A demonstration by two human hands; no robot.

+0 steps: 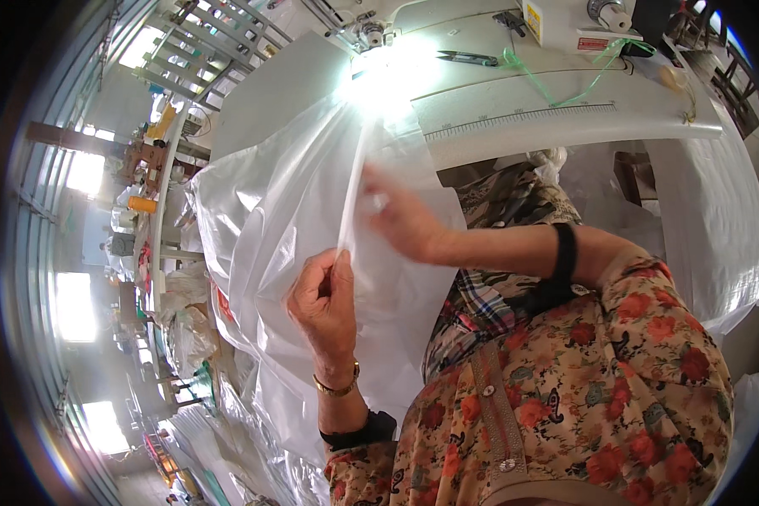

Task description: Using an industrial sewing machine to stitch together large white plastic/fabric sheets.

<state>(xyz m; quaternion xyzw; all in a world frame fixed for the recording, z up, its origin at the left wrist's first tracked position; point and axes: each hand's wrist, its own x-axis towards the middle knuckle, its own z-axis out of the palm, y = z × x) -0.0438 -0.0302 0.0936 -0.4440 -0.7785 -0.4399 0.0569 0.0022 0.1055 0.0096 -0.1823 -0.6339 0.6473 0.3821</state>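
Observation:
A large translucent white plastic sheet [266, 215] hangs over the near edge of the table and drapes down in front of me. Its narrow folded edge runs up toward a very bright lamp glare, which hides what lies beneath it. My left hand [322, 299] pinches that folded edge between thumb and fingers, low on the sheet. Higher up, my right hand [403, 218] is beside the same edge, smeared by motion. Whether its fingers touch or grip the sheet cannot be made out.
On the pale tabletop lie a dark slim pen-like tool [468, 58], a green ribbon [557, 99] and a printed ruler scale [519, 119]. Machine parts [371, 32] stand beside the glare. More plastic sheeting [717, 219] hangs at the right. A cluttered workbench [167, 211] stands at the left.

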